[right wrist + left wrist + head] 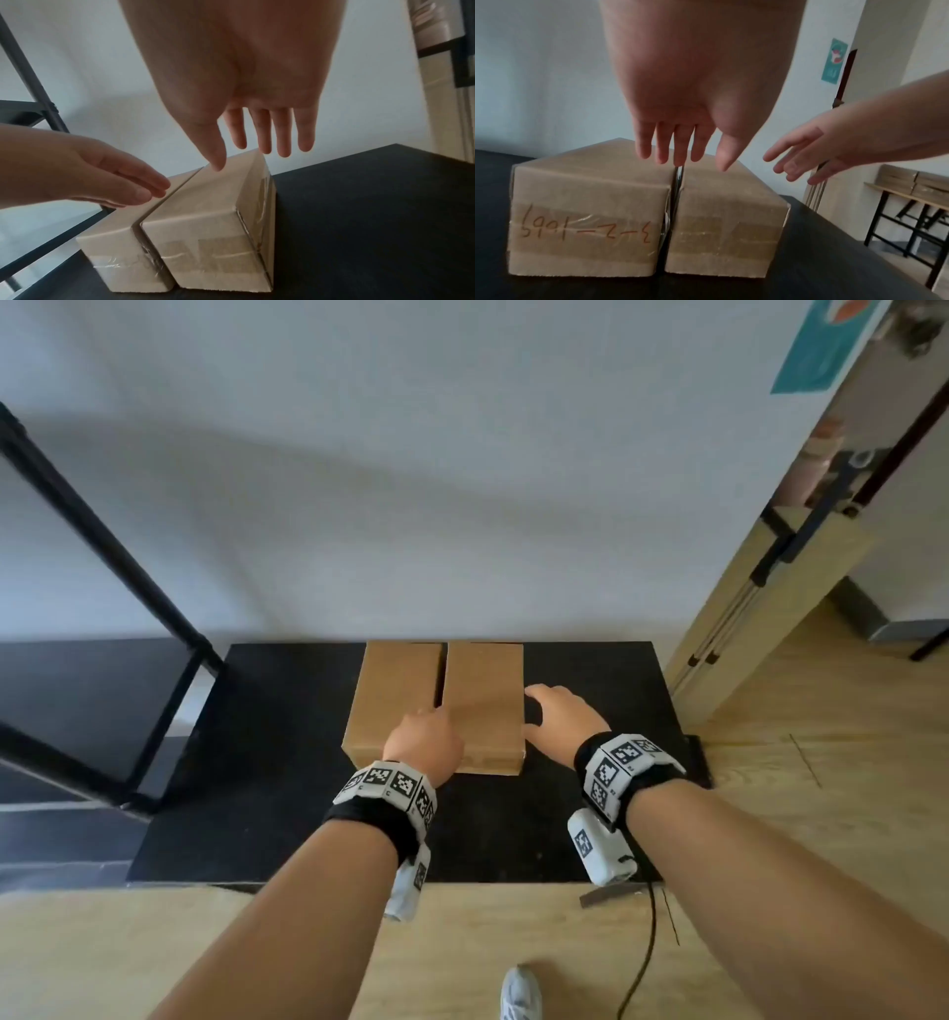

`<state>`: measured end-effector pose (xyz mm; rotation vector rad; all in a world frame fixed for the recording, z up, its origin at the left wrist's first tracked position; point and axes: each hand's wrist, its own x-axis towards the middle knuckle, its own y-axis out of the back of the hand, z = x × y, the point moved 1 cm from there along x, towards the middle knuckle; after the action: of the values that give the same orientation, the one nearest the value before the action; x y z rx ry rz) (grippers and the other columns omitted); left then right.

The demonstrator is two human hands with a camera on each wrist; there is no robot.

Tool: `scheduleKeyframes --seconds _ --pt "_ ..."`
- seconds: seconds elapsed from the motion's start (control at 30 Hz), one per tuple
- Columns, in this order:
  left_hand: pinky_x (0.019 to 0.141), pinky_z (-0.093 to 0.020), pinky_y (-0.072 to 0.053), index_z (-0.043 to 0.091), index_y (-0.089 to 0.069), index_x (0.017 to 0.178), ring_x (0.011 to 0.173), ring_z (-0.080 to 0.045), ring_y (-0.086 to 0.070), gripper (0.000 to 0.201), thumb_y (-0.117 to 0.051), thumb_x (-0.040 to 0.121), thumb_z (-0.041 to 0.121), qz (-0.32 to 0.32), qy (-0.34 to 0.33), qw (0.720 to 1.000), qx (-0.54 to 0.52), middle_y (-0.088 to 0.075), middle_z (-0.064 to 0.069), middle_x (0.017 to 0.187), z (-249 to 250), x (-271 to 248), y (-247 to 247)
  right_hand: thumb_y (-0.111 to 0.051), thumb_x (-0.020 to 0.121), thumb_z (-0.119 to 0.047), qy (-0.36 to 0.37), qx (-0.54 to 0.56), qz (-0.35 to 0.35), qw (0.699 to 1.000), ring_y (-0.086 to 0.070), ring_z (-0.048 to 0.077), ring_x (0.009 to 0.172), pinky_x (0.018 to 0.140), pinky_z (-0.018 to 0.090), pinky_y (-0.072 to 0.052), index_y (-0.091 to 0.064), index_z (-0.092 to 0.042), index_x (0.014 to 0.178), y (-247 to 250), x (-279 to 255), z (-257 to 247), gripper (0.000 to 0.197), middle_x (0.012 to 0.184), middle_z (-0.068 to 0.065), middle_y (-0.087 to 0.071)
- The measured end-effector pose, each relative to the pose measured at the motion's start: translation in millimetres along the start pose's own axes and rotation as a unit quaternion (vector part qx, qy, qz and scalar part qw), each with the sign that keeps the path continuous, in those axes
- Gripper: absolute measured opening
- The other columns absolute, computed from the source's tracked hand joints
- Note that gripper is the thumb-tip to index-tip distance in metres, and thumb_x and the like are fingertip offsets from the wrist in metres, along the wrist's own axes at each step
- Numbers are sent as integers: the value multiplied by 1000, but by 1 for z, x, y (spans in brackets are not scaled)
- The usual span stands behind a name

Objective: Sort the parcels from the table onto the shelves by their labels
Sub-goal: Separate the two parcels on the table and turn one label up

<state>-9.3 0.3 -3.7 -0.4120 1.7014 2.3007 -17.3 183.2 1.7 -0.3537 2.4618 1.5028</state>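
Observation:
Two brown cardboard parcels stand side by side on a black table (287,762), with a narrow gap between them. The left parcel (395,695) (588,203) has a handwritten label (585,229) on its taped near face, upside down, reading about 3-2-1665. The right parcel (485,690) (205,203) shows only tape on its near face. My left hand (426,731) (680,158) is open just above the gap, fingers straight. My right hand (557,716) (257,146) is open at the right parcel's right side, thumb over its top edge. Neither hand holds anything.
A black metal shelf frame (102,546) stands left of the table, against the white wall. A wooden door (770,608) stands at the right. A dark cable (647,958) and my shoe (521,994) are on the wood floor. Flat cardboard (911,182) is stacked on a far table.

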Motion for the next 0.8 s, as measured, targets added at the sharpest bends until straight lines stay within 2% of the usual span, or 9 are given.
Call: scheduleKeyframes --seconds 0.17,0.3,0.37,0.47,0.6,0.7,0.8 --pt "100 -40 -46 10 -57 126 121 -29 -52 35 -41 96 17 24 0 997 69 -60 -10 127 8 11 -5 -56 94 -27 16 0 -35 999 -52 27 127 101 39 -47 -36 -20 150 -12 13 2 60 147 10 -44" --pt "99 -38 -44 10 -57 127 121 -29 -50 34 -42 97 18 39 4 997 74 -61 -10 125 15 20 -7 -55 95 -25 15 19 -33 999 -51 26 128 102 37 -46 -38 -19 149 -19 18 6 57 146 10 -45" --pt "99 -38 -44 10 -57 127 119 -29 -50 34 -41 98 16 52 10 998 38 -61 -10 124 19 22 -8 -55 95 -23 10 32 -19 999 -53 26 126 102 36 -46 -39 -17 148 -21 19 10 55 144 10 -46" --pt "92 -37 -45 10 -56 128 114 -29 -52 34 -39 98 10 72 26 994 -81 -60 -11 119 25 19 -14 -57 94 -22 -9 70 4 998 -57 26 121 98 34 -47 -42 -17 146 -21 17 17 55 142 9 -47" --pt "94 -34 -49 14 -52 144 115 -26 -58 47 -39 100 7 104 43 968 -222 -56 -8 130 32 10 -21 -63 90 -24 -33 121 23 992 -59 25 115 94 32 -47 -45 -20 144 -20 13 28 56 137 9 -51" --pt "86 -25 -44 15 -56 140 112 -22 -59 46 -41 99 2 138 44 951 -272 -57 -5 126 34 2 -22 -66 89 -27 -45 156 18 987 -59 25 114 94 31 -47 -46 -22 142 -22 12 33 57 133 10 -53" --pt "85 -19 -43 15 -63 133 108 -15 -59 45 -45 96 -3 147 30 938 -312 -57 1 115 36 -4 -20 -68 87 -30 -78 221 -3 972 -59 24 114 95 37 -50 -47 -24 138 -28 8 36 56 131 7 -58"
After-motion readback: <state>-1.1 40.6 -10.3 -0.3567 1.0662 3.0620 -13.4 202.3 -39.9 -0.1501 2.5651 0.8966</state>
